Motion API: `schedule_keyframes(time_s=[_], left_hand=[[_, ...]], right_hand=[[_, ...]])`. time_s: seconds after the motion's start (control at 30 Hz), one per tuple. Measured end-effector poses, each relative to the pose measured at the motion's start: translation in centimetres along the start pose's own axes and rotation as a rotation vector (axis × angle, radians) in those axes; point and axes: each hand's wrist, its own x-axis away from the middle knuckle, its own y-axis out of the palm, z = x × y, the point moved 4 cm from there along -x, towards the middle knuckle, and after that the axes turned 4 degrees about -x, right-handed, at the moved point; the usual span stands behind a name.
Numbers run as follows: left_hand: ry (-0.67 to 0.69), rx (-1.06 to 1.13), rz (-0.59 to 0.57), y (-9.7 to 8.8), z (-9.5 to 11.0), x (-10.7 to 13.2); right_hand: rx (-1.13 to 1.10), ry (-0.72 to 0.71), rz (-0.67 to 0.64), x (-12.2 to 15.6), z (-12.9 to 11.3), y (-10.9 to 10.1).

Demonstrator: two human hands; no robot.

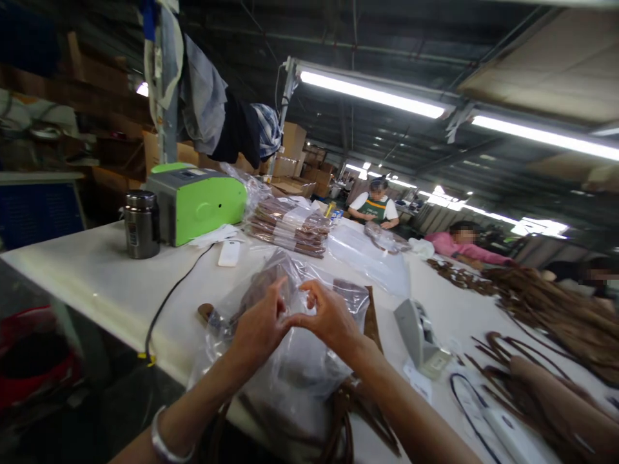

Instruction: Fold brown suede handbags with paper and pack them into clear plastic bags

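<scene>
A clear plastic bag (309,361) lies spread over the table below me, with brown items showing through it. My left hand (264,322), silver bangle on its wrist, has its fingers curled and closed on the bag's film. Opposite it, my right hand (331,316) bends its fingers and thumb in on the same film. The two thumb tips meet or nearly meet in the middle. Exactly where the film sits between the fingers is hard to see. Brown strips (343,419) hang out under the bag near my body.
On the left stand a metal flask (142,225) and a green-and-grey machine (203,203). Packed brown bundles (290,225) lie behind the bag. A tape dispenser (420,338), a power strip (512,432) and brown fabric (546,309) are at right. A co-worker's forearm reaches in at lower right; other people sit farther back.
</scene>
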Motion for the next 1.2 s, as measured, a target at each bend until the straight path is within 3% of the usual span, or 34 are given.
schedule_keyframes(time_s=[0.1, 0.3, 0.43, 0.5, 0.6, 0.73, 0.87, 0.97, 1.03, 1.1, 1.17, 1.2], left_hand=[[-0.033, 0.068, -0.144, 0.4, 0.4, -0.6], [-0.074, 0.165, 0.004, 1.1, 2.9, -1.4], [0.154, -0.12, -0.21, 3.7, 5.3, -0.8], [0.266, -0.322, -0.289, 4.4, 5.3, -0.5], [0.228, -0.537, -0.356, 3.4, 2.4, -0.7], [-0.03, -0.645, -0.379, -1.5, -4.3, -0.6], [-0.239, -0.699, -0.243, -7.8, -9.8, 1.1], [-0.423, -0.666, -0.127, -10.5, -12.5, 2.8], [-0.522, -0.514, -0.048, -10.8, -13.2, 3.0], [-0.585, -0.177, -0.025, -9.9, -12.8, 1.8], [-0.57, 0.191, -0.053, -8.6, -10.8, -1.4], [-0.52, 0.263, -0.041, -8.5, -9.1, -3.7]], right_hand=[[0.251, 0.007, -0.087, 1.5, 0.5, -0.5], [0.529, 0.181, -0.138, 3.7, 2.8, -2.8], [0.597, 0.319, -0.19, 5.0, 4.3, -4.6], [0.618, 0.366, -0.203, 6.0, 4.8, -5.5], [0.657, 0.438, -0.211, 7.9, 5.9, -6.9], [0.704, 0.525, -0.199, 11.2, 9.1, -8.9], [0.58, 0.594, -0.149, 16.1, 14.1, -8.9], [0.422, 0.695, 0.013, 20.1, 18.0, -7.3], [0.312, 0.733, 0.12, 21.4, 20.1, -6.3], [0.221, 0.816, 0.125, 20.6, 21.4, -6.3], [0.15, 0.928, 0.061, 17.7, 21.9, -8.2], [0.14, 0.965, 0.041, 15.6, 21.7, -10.0]])
